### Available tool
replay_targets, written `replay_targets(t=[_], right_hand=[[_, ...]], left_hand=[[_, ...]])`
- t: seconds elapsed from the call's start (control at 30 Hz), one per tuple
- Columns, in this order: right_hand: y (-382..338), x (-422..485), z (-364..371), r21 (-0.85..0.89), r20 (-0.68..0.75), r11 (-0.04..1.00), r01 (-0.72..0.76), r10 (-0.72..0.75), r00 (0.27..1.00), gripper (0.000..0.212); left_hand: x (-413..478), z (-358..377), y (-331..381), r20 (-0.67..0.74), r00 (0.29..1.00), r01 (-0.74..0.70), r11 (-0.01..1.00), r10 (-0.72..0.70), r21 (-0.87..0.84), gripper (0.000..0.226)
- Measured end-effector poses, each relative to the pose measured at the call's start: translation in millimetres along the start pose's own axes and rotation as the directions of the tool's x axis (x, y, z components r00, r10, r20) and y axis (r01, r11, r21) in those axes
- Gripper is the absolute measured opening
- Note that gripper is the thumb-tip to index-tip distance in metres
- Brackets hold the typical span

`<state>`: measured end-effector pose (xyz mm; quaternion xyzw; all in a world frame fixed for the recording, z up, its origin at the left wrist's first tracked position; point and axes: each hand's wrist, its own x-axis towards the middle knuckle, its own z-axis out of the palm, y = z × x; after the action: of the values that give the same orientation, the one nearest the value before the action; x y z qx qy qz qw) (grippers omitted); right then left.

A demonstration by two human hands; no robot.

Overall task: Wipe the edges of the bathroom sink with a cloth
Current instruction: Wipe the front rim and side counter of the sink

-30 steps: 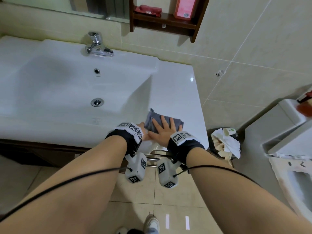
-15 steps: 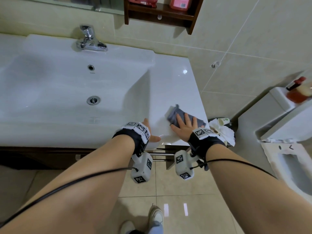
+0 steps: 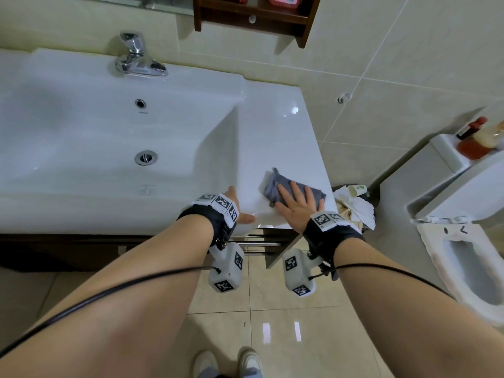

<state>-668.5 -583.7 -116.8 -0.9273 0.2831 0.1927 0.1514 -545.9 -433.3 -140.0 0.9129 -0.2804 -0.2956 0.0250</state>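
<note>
Cloth point(image 3: 275, 186) lies flat under right hand point(image 3: 297, 205), beside left hand point(image 3: 240, 211).

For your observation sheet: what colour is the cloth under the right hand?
Grey folded cloth, flat under the right hand; head view.

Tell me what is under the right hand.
Under the right hand lies a grey cloth, pressed flat on the white sink ledge. The ledge beneath the cloth is covered and cannot be seen.
</note>
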Motion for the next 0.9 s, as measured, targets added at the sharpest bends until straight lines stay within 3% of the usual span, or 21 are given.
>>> replay_targets(t=[0.17,0.33,0.5,0.77,0.9], right_hand=[[17,0,-6,-0.034,-0.001,0.996,-0.085,0.085,0.996,0.06],[-21,-6,0,-0.061,0.076,0.99,0.126,-0.121,0.99,0.06],[-19,-11,0,-0.1,0.043,0.962,0.253,-0.25,0.967,0.058],[37,-3,-23,-0.161,0.07,0.975,0.152,-0.143,0.987,0.088],[31,5,-39,-0.171,0.086,0.963,0.21,-0.197,0.977,0.077]], left_hand=[[1,4,3,0.0,0.999,0.037,0.999,-0.037,0.034,0.102],[-1,8,3,-0.026,0.997,0.078,0.995,-0.077,0.065,0.104],[-5,10,3,-0.051,0.992,0.117,0.992,-0.115,0.048,0.102],[-13,9,6,0.001,0.979,0.203,0.979,-0.203,0.03,0.093],[-18,1,12,-0.048,0.972,0.23,0.972,-0.228,0.053,0.09]])
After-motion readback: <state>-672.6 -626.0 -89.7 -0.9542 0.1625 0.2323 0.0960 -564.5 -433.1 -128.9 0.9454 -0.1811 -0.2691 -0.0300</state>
